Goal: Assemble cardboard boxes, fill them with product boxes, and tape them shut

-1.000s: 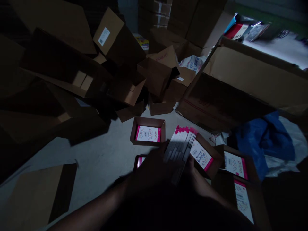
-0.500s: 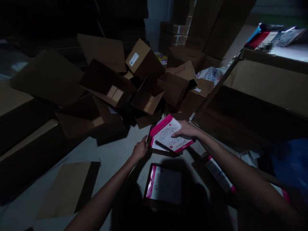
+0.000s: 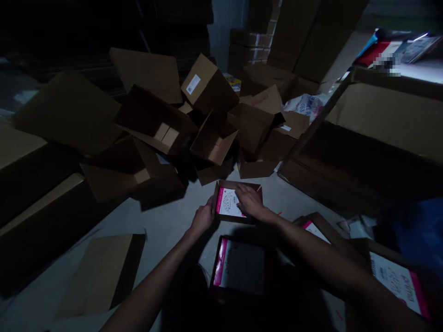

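Observation:
A small brown carton stands on the floor at the centre, and a white and pink pack lies flat inside it. My left hand is at the carton's left side, its fingers against the wall and partly hidden in shadow. On top of the pack rests my right hand, palm down, with its fingers spread a little. Nearer to me is a second carton with another pink-edged pack in it, mostly in shadow.
Several open brown boxes are piled beyond my hands. A large carton stands at the right. More packs sit in cartons at the lower right. A flat cardboard piece lies at the lower left.
The pack that my right hand held tilted above the carton now lies flat inside it. My right hand has moved down and left and no longer grips the pack's edge.

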The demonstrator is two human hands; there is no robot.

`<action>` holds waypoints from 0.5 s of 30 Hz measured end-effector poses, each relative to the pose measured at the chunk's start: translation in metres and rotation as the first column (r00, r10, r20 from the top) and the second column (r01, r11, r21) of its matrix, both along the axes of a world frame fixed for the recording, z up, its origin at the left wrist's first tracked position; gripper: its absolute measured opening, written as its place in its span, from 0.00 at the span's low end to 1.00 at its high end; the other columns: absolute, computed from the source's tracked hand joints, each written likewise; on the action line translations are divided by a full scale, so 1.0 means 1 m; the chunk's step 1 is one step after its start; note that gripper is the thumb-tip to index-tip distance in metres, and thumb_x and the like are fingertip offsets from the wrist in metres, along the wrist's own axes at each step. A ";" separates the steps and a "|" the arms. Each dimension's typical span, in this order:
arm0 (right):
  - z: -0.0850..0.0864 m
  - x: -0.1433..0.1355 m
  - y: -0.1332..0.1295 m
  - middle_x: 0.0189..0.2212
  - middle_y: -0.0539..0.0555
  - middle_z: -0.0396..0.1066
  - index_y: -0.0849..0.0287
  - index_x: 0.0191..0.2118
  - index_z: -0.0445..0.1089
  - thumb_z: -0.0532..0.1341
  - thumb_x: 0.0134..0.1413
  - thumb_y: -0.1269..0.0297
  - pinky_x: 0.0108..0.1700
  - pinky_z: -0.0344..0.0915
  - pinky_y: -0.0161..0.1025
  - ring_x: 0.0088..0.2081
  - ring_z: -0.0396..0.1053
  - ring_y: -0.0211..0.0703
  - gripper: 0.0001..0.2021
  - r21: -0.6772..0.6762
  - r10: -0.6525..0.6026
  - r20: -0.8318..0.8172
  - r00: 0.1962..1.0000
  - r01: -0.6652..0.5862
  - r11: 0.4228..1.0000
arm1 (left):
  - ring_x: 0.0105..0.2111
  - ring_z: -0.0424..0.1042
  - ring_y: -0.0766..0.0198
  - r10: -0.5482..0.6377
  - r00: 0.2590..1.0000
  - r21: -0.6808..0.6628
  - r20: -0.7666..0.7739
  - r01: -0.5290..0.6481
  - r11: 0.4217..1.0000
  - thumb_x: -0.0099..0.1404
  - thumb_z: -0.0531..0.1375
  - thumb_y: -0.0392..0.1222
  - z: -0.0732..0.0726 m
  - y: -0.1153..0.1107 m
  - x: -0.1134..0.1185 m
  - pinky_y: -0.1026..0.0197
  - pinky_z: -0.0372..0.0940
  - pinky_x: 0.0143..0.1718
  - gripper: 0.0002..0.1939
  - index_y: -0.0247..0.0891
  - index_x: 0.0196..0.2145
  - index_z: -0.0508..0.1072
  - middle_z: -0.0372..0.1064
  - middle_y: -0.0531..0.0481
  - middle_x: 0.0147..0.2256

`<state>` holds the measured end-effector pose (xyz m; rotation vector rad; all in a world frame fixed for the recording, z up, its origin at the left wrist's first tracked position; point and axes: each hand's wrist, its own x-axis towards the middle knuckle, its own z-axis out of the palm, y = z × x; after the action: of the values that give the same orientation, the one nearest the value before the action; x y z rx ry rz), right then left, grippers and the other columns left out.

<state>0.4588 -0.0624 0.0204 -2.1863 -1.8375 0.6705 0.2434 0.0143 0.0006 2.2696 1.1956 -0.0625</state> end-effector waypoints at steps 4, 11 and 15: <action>0.064 0.081 -0.049 0.71 0.65 0.57 0.63 0.69 0.60 0.59 0.66 0.59 0.73 0.47 0.54 0.73 0.50 0.54 0.29 0.475 -0.195 0.211 0.958 0.074 0.877 | 0.49 0.80 0.46 -0.018 0.999 -0.021 0.037 0.018 1.000 0.77 0.44 0.43 -0.001 0.002 -0.007 0.53 0.69 0.49 0.29 0.36 0.73 0.54 0.80 0.36 0.50; 0.260 0.326 -0.149 0.69 0.87 0.49 0.78 0.71 0.52 0.49 0.71 0.44 0.63 0.47 0.61 0.73 0.46 0.63 0.40 0.709 -0.876 0.373 0.306 0.515 0.482 | 0.62 0.70 0.44 -0.007 0.967 0.155 0.254 -0.034 0.987 0.77 0.48 0.50 0.025 0.006 0.008 0.43 0.66 0.61 0.37 0.31 0.75 0.41 0.63 0.30 0.66; 0.304 0.323 -0.182 0.41 0.79 0.76 0.73 0.41 0.79 0.42 0.67 0.34 0.43 0.58 0.52 0.47 0.74 0.58 0.43 0.183 -0.656 0.602 0.456 0.721 0.669 | 0.72 0.54 0.48 -0.389 0.798 0.496 0.460 0.132 0.858 0.76 0.52 0.45 0.105 -0.027 0.072 0.43 0.58 0.69 0.36 0.37 0.75 0.43 0.53 0.35 0.72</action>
<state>0.7815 -0.2439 0.3249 -3.1507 -0.8313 -0.2037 0.3152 -0.0130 0.1052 2.5662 0.6061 0.7872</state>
